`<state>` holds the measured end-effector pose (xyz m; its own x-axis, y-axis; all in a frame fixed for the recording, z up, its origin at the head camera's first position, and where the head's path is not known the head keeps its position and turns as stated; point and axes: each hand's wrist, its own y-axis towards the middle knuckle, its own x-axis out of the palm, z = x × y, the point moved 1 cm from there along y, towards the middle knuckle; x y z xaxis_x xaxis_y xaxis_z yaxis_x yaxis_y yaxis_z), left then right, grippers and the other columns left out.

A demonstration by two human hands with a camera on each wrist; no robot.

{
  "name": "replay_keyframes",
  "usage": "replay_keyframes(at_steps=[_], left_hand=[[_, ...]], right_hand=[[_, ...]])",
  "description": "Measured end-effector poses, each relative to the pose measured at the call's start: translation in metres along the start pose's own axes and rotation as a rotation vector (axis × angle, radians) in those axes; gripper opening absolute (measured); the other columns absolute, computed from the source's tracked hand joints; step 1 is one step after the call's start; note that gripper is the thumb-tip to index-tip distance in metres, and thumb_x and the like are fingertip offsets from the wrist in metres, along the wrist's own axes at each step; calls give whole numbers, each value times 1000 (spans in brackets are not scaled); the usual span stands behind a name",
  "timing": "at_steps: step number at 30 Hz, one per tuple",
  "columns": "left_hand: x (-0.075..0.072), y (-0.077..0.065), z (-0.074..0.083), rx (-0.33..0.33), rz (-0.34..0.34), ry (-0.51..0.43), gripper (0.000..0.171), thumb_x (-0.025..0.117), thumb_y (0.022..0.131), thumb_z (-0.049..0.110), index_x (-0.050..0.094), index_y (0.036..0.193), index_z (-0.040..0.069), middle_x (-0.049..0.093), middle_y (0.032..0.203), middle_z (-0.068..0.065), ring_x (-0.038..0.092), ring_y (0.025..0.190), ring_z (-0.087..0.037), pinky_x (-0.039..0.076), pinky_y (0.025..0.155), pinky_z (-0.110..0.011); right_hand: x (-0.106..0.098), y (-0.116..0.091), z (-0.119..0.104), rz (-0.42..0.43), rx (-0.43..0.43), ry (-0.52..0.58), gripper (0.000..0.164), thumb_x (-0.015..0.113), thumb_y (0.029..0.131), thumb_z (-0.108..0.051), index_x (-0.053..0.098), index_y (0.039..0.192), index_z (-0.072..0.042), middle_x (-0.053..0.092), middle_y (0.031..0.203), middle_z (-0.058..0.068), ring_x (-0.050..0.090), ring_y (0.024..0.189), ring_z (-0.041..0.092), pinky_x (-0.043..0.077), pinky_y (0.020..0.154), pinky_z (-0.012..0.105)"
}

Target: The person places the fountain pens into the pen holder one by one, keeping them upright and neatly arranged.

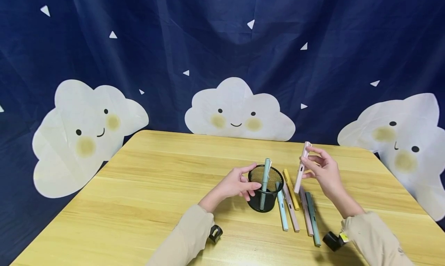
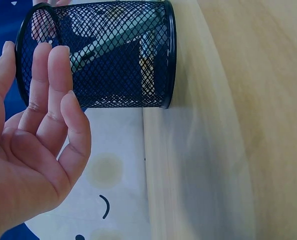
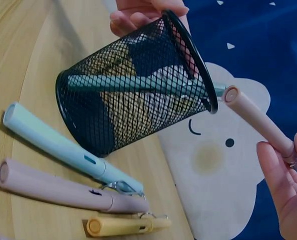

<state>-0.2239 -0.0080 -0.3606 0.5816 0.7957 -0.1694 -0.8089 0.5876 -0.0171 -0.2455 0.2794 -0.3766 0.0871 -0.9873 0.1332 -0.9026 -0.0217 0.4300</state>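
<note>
A black mesh pen holder [image 1: 255, 205] stands upright on the table with one teal pen [image 1: 266, 171] leaning inside it. My left hand [image 1: 231, 183] holds the holder from its left side, thumb and forefinger at the rim. In the left wrist view, other fingers [image 2: 58, 67] lie loosely against the mesh. To the right of the holder and higher, my right hand [image 1: 325, 173] pinches a pale pink pen [image 1: 300, 175] between thumb and fingers. That pen is nearly upright, its lower end apart from the table pens.
Right of the holder lie a light blue pen [image 1: 282, 212], a mauve pen [image 1: 291, 212], a yellow pen [image 1: 291, 188], another mauve pen [image 1: 306, 215] and a dark green pen [image 1: 313, 223]. A dark blue curtain [image 1: 167, 34] with clouds hangs behind the wooden table [image 1: 139, 188].
</note>
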Motion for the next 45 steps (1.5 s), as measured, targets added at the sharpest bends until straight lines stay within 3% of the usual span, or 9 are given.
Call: replay_keyframes(at_steps=[6,12,16,24,28,33,35,39,45], left_hand=[[0,0,-1,-4,4,1,72,65,83,17,24,142,8,61,61,-13,57,45,-18,39,40,-23],[0,1,-2,-5,5,0,71,65,83,16,25,141,10,62,62,-14,57,45,-18,38,40,-23],[0,1,-2,-2,2,-1,72,65,83,16,24,142,9,62,62,-14,57,45,-18,39,40,-23],[0,1,-3,2,0,6,72,64,84,17,23,142,8,62,61,-12,57,45,-18,40,40,-24],[-1,1,-3,8,-1,0,71,64,84,16,24,142,8,61,60,-11,57,44,-17,40,40,-24],[-1,1,-3,12,-3,-4,71,64,84,16,23,142,7,61,59,-11,57,44,-17,38,40,-22],[-1,1,-2,13,-4,-7,71,64,84,16,23,142,7,61,59,-11,57,44,-17,38,39,-22],[-1,1,-2,12,-5,-14,71,64,84,15,23,142,7,61,59,-11,56,43,-17,38,39,-22],[-1,1,-2,13,-7,-17,71,64,84,15,23,142,7,61,59,-11,56,43,-17,38,39,-22]], right_hand=[[14,0,-7,38,-52,36,43,67,80,-5,50,120,-1,64,87,10,64,68,18,52,48,38],[-9,13,33,49,-81,71,45,60,82,6,49,124,-4,64,90,12,64,67,23,51,48,42],[-13,17,46,76,-90,115,46,58,82,9,46,125,0,62,91,19,64,66,28,51,49,44],[-9,22,61,119,-127,51,49,63,80,5,46,125,-1,60,93,22,63,65,30,50,48,45],[11,17,39,82,-141,80,48,62,80,6,47,125,-3,62,90,17,64,64,27,52,48,42],[58,-1,-19,91,-114,71,48,60,80,9,47,124,-1,63,82,8,63,60,18,53,48,34],[70,-5,-32,113,-95,28,48,59,80,11,45,125,0,62,80,5,63,59,14,53,49,31],[79,-7,-40,127,-54,14,52,54,80,17,43,126,-2,61,78,3,64,61,12,53,49,30],[80,-7,-34,121,-48,-60,58,58,79,15,40,130,-6,63,78,2,64,62,12,53,50,31]])
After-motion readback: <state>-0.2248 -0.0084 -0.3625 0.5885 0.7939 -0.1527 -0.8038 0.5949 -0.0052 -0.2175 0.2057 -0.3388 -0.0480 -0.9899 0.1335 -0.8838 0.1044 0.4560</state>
